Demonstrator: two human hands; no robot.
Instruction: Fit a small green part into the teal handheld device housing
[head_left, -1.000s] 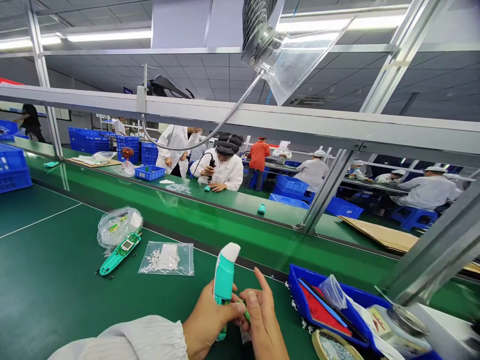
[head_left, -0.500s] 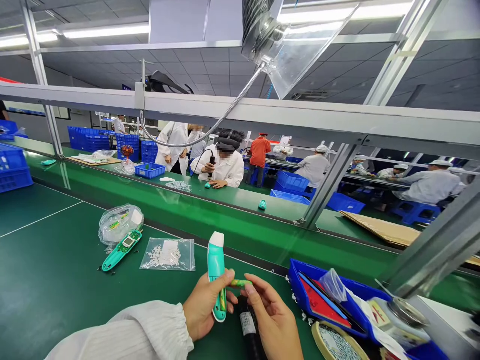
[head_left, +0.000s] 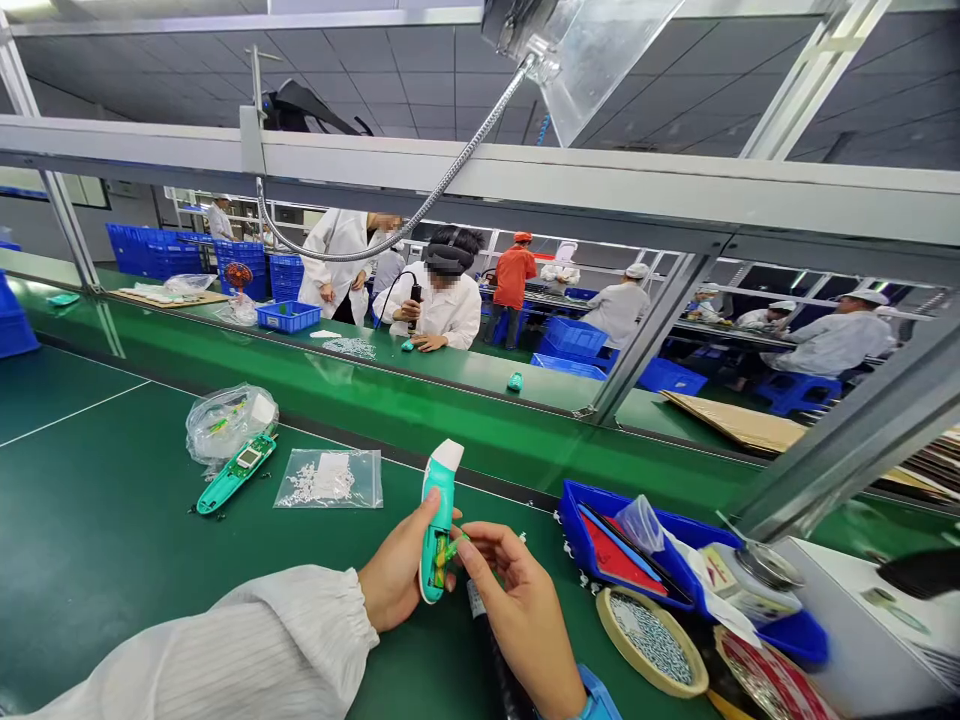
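My left hand [head_left: 397, 575] is closed around a teal handheld device [head_left: 442, 492] with a white tip, held upright and tilted slightly right. Its battery compartment faces me, with a yellow-green battery [head_left: 439, 565] inside. My right hand [head_left: 521, 610] pinches another green battery [head_left: 456, 546] at the compartment's right edge; how far in it sits is hard to tell. Under my right hand lies a black cylindrical tool [head_left: 495, 650] with a label, partly hidden. To the left rests an opened teal device half [head_left: 238, 474] showing its circuit board, beside a plastic bag [head_left: 229, 425].
A zip bag of small white parts [head_left: 328, 480] lies left of my hands. On the right stand a blue tray [head_left: 675, 590] with tools, a round dish of screws [head_left: 652, 640] and a white box [head_left: 862, 600]. Metal posts [head_left: 660, 330] border the bench; a co-worker [head_left: 442, 300] sits opposite.
My right hand has brought the battery from beside the device to its compartment. My left thumb has shifted up the device, and the view has tilted down slightly.
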